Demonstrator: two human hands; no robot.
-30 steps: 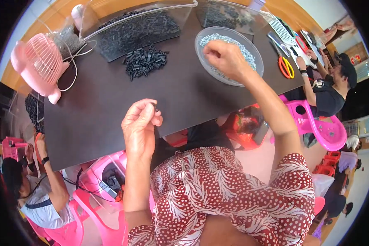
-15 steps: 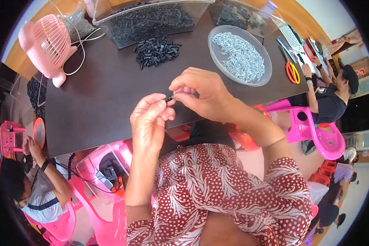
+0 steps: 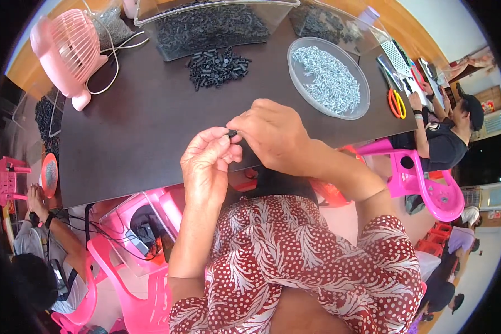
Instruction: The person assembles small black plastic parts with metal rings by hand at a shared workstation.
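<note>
Round clear dish of silver bits at two o'clock. Tiny black piece, pinched between left hand and right hand.

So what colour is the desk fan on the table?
Pink, the desk fan; the head view shows it at the far left.

You see a small black plastic part pinched between your hands; dark brown tabletop; pile of black plastic pieces; clear round dish of silvery screws; pale pink desk fan; orange-handled scissors; your red, white-patterned blouse.
</note>
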